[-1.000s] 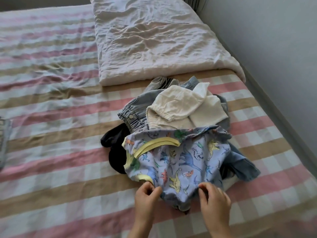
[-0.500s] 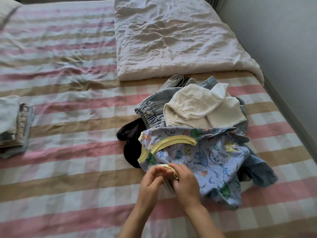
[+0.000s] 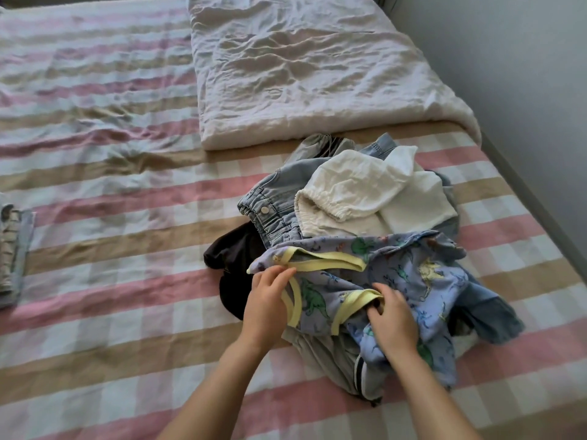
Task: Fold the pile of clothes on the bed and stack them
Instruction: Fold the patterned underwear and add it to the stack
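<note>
Blue dinosaur-print cloth with yellow trim is what I have in both grips. This top (image 3: 413,271) lies crumpled on the near side of the pile (image 3: 486,312), which sits on the checked pink, tan and white bed (image 3: 111,242).

My left grip (image 3: 270,300) is at the pile's near left edge, fingers curled, pinching the top's yellow-bound edge. My right grip (image 3: 394,319) is at the pile's near middle. Its fingers are tucked into a yellow-rimmed opening of the top and clenched on the cloth.

At the pile's nearest edge a grey garment (image 3: 333,354) with a dark stripe pokes out from under the top. On the pile's left side a black garment (image 3: 235,258) touches the top. Behind that are jeans (image 3: 276,198) with an elastic waistband and one button. More denim trails out on the pile's right.

A white garment (image 3: 349,192) with a gathered cuff rests on the jeans at the pile's far side. Just beyond the pile lies a rumpled white duvet (image 3: 301,68).

Well to the pile's left, cut off by the frame edge, is a folded stack (image 3: 12,249). I cannot tell what is in it.
</note>
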Tool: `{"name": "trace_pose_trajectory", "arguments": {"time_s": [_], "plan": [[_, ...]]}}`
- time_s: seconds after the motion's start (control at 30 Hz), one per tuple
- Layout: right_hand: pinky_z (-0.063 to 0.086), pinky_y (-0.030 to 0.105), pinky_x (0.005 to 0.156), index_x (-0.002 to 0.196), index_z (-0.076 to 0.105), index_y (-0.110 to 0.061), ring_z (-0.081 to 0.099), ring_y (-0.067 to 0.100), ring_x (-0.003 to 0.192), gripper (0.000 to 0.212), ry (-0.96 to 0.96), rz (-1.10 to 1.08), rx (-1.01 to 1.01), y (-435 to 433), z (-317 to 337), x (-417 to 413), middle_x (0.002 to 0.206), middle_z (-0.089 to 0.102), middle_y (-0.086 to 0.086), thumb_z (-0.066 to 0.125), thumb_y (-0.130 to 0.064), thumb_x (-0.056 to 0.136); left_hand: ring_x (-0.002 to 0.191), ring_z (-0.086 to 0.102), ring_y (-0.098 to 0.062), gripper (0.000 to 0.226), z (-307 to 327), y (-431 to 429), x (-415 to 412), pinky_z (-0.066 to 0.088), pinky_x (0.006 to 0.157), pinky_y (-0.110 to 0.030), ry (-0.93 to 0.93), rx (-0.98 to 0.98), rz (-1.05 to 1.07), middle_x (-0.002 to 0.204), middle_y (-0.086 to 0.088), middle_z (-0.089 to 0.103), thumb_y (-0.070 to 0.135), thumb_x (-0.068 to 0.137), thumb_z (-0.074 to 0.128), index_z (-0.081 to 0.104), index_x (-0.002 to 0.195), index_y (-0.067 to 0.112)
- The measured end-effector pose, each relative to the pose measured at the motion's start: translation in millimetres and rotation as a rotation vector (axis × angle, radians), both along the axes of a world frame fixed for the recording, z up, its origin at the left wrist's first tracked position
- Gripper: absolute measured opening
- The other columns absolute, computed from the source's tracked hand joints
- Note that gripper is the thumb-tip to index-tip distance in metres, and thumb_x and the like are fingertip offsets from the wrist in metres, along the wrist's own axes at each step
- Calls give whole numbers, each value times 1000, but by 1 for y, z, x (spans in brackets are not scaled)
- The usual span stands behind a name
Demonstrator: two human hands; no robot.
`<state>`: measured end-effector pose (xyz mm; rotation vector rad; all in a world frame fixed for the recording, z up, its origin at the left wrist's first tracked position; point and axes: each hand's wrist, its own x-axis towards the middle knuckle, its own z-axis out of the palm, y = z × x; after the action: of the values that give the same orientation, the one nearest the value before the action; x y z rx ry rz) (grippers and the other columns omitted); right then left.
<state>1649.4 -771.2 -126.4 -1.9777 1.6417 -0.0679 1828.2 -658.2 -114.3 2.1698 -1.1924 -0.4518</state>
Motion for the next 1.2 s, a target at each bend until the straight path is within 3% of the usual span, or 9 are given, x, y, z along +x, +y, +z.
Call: {"name": "trace_pose_trajectory", "arguments": {"time_s": [0.1,0.2,0.33,0.47,0.57,0.73,0.93,1.03,1.2], "plan": [[41,28,64,117,59,-19,58,25,94,33,-57,12,1,2,1,2,112,60,4,54,-7,86,116,40,-37,64,-5,-9,1,45,92,-51,-204,-7,17,125,-18,51,-18,63,57,62,119,12],[40,28,60,96,64,-18,59,21,81,25,-241,-43,52,-1,9,1,90,67,4,52,0,84,131,26,-35,60,-11,-21,11,29,103,-53,-307,47,99,137,-18,40,-10,66,61,62,119,20],[43,23,57,82,60,-24,58,12,73,27,-384,-18,54,-1,31,3,75,63,-7,52,2,83,116,49,-31,42,-13,-36,40,24,104,-48,-120,76,199,117,-12,58,-3,76,60,64,112,16],[44,19,57,77,62,-25,59,12,72,30,-490,-51,112,11,60,11,76,65,-6,52,4,83,78,58,-26,18,8,-26,54,42,68,-31,85,-68,156,82,-2,60,-2,75,65,64,90,9],[48,24,60,75,65,-22,62,16,72,29,-597,-81,146,32,97,23,74,68,-1,54,4,83,67,55,-16,22,40,4,60,43,62,-21,254,-170,153,73,6,59,-4,74,68,61,82,15],[53,26,64,77,69,-23,65,11,73,27,-699,-40,177,89,166,51,74,71,-4,57,1,81,67,59,-14,38,111,80,92,50,65,-26,575,-363,289,75,-2,63,-15,74,63,62,99,13],[52,21,61,83,64,-23,63,11,70,21,-827,79,321,190,203,112,77,68,-2,61,-2,81,70,63,-9,45,174,190,160,51,64,-16,582,-455,326,85,-7,63,-10,79,61,56,111,22],[49,18,59,84,63,-21,62,7,69,11,-812,103,353,238,189,147,77,67,-3,60,-16,76,71,61,-5,42,168,235,186,49,65,-13,569,-386,330,85,-5,62,-12,80,60,56,113,15],[47,16,57,86,61,-18,60,7,70,18,-695,71,414,311,124,196,77,64,-1,57,-1,83,76,59,-10,37,109,287,207,49,66,-11,658,-197,366,86,-2,62,-12,81,57,56,113,5]]}}
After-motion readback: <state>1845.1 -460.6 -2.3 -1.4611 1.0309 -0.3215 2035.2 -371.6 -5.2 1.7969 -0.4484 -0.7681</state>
